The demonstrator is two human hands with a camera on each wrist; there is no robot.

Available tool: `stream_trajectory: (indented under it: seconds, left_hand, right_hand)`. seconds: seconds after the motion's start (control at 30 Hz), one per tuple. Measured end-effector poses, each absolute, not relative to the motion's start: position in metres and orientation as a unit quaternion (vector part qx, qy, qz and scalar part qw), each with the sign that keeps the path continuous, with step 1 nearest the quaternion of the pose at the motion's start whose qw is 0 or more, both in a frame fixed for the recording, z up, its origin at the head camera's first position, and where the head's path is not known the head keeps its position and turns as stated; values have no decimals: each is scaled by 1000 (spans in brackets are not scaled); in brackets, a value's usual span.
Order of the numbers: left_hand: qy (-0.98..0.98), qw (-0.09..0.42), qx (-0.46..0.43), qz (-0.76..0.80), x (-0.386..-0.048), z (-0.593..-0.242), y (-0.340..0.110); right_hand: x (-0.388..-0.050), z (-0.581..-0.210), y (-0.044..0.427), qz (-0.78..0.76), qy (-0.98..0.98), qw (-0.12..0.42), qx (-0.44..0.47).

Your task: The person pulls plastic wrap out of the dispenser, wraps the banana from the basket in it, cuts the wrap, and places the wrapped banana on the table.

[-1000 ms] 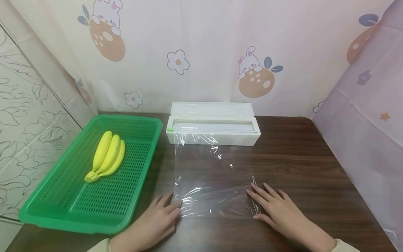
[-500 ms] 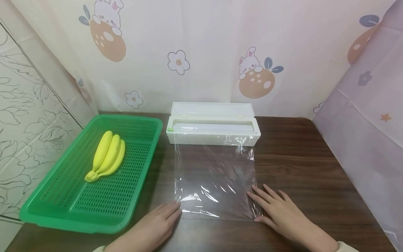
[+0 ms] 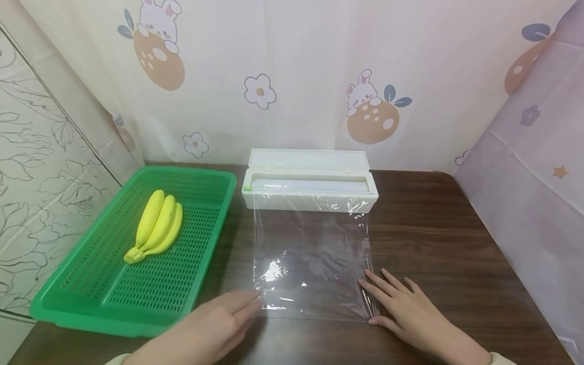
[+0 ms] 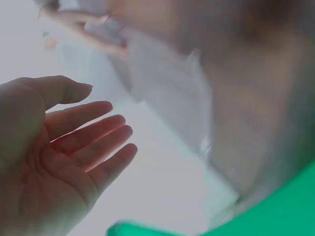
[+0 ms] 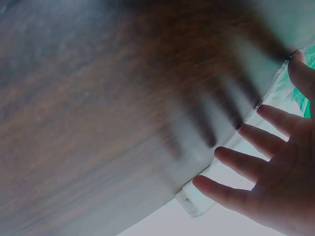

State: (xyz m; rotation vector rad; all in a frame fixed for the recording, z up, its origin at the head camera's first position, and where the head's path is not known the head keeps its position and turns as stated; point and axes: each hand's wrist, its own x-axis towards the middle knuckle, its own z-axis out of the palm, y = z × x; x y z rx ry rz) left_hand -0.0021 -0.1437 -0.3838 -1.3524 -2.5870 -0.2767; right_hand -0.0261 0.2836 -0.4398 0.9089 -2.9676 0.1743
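Beneath the long white box [image 3: 310, 174], see dark wood-grain table [image 3: 424, 228]; left of box, green perforated plastic basket [image 3: 150, 294]; before box, clear plastic film [image 3: 310, 263]; well before box, right hand [image 3: 406, 306], unclenched, spread on film, and left hand [image 3: 219, 319], released, contact unclear; left of box, basketed yellow bananas [image 3: 157, 228].

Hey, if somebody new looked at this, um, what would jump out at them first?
Probably the bright green basket at the table's left, with yellow bananas lying in it. Next, perhaps, the shiny clear film running from the open white box at the back toward the person, with the right hand at its right edge.
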Motion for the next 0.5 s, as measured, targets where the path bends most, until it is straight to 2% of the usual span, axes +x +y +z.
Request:
stream_trajectory:
  seconds: [0.23, 0.5]
  left_hand:
    - [-873, 168, -444, -113, -19, -343, -161]
    - [-876, 210, -413, -133, -50, -334, -188]
  right_hand:
    - [-25, -440, 283, 56, -955, 23, 291]
    - [-24, -440, 283, 59, -956, 19, 288]
